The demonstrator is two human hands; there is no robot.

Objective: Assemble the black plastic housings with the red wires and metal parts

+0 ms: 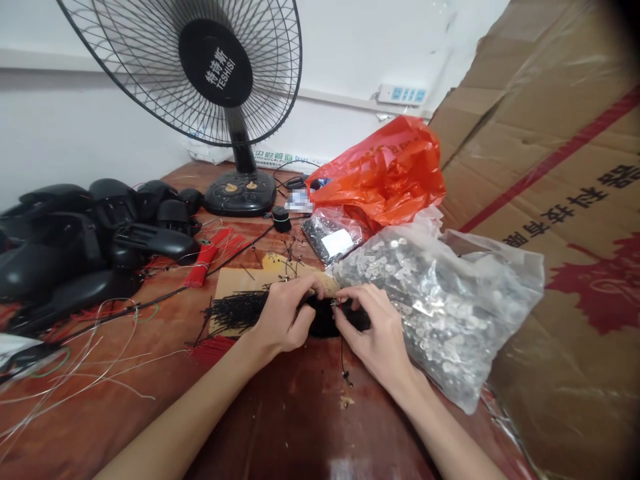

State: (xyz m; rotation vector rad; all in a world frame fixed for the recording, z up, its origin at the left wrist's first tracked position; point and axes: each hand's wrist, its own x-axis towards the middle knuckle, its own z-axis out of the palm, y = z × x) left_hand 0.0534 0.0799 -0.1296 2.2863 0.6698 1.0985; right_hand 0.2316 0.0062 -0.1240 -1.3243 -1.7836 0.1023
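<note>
Both hands meet over a bundle of thin black wires (235, 311) lying on brown cardboard on the table. The fingers of my left hand (290, 313) are curled, thumb near the index finger; what they hold, if anything, is too small to make out. My right hand (373, 323) pinches a small metal piece (335, 303) between thumb and fingertips. A thin black wire (343, 353) with small dark parts at its lower end hangs just below the right fingertips. Beside my right hand lies a clear bag of small metal parts (440, 300).
A black fan (240, 193) stands behind. Black plastic housings (100, 233) are piled at the left, near red wires (203, 263) and loose pale wires. An orange bag (390, 173) lies behind the clear bag. A large cardboard box (565, 267) borders the right side.
</note>
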